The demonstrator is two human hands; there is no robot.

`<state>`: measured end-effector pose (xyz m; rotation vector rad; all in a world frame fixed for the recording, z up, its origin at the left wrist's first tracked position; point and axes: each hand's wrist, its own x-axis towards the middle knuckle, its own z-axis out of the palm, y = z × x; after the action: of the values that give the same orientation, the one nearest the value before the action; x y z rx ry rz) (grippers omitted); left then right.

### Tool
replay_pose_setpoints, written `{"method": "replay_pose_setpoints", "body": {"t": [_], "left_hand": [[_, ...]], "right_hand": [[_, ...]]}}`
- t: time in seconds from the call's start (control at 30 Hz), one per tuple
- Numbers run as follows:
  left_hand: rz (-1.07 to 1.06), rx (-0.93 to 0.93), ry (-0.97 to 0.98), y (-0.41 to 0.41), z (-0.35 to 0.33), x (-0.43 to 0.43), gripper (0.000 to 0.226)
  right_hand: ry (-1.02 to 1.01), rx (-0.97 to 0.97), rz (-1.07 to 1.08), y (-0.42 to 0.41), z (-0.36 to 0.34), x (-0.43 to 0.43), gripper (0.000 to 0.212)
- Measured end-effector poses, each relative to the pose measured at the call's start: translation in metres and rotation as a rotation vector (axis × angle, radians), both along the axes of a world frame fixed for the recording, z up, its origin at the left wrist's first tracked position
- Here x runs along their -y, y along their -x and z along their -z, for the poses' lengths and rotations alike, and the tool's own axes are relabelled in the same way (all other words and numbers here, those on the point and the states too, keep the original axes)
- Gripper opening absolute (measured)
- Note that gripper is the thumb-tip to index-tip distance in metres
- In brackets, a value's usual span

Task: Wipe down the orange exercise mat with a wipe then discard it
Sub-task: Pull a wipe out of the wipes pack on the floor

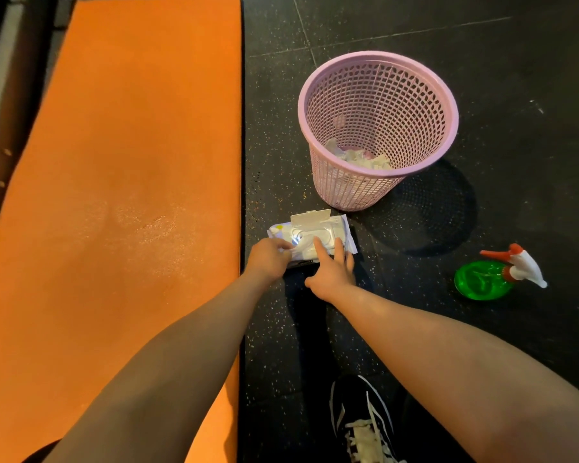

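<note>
The wipes pack (315,233) lies on the floor (502,128) between the orange mat (131,128) and the pink basket (348,192), flip lid up. Soft, light and probably slick, it wants pinning while a limp, damp wipe is pinched at the opening. The left hand (268,260) curls its fingers on the pack's left end, perhaps already on a wipe. The right hand (331,272) presses it with straight, spread fingers. A spray bottle (488,279) sits well apart.
</note>
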<state>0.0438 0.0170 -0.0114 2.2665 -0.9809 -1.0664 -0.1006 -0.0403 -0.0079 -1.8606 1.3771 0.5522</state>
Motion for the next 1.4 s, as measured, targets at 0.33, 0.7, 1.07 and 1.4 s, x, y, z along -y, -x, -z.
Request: {"method": "replay_pose_setpoints", "body": {"t": [0.33, 0.7, 1.07, 1.4], "left_hand": [[-0.122, -0.119, 0.151, -0.003, 0.001, -0.011, 0.026], [0.167, 0.026, 0.201, -0.002, 0.015, -0.008, 0.048], [0.109, -0.077, 0.133, 0.008, 0.023, 0.004, 0.041], [-0.024, 0.008, 0.173, 0.005, 0.025, -0.003, 0.079]], "right_hand": [[0.168, 0.095, -0.031, -0.004, 0.002, -0.014, 0.079], [0.216, 0.022, -0.112, 0.002, 0.008, 0.002, 0.089], [0.022, 0.025, 0.007, 0.01, 0.012, 0.021, 0.102], [0.014, 0.023, -0.031, 0.008, 0.007, 0.037, 0.087]]}}
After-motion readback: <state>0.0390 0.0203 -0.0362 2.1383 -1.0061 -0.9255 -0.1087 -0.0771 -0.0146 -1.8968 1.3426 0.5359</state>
